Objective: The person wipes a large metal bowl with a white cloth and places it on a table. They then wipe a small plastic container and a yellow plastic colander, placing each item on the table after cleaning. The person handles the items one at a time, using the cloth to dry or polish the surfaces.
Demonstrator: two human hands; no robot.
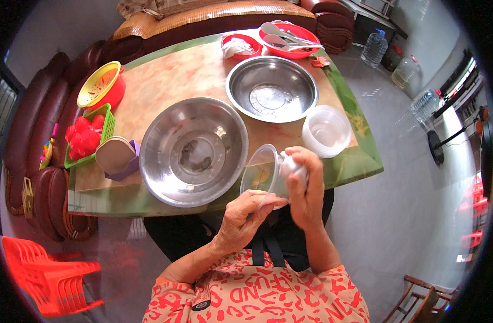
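My left hand [245,215] pinches the lower rim of a clear plastic bowl [259,171], tipped on its side at the table's front edge. My right hand [307,188] is closed round a bunched white cloth [290,164], pressed against the bowl. Part of the cloth is hidden by my fingers. Left of the bowl sits a wide steel basin [225,129] with a little water and something dark in its bottom. Behind is a second steel basin [238,89], with some liquid in it. A stack of clear plastic bowls [326,132] stands to the right.
A red basin with ladles [289,43] and a small red bowl with white cloth [240,47] stand at the far edge. On the left are a yellow-and-red colander set [102,86], a green basket [107,126] and a purple holder [122,168]. Red chairs [53,277] are stacked lower left.
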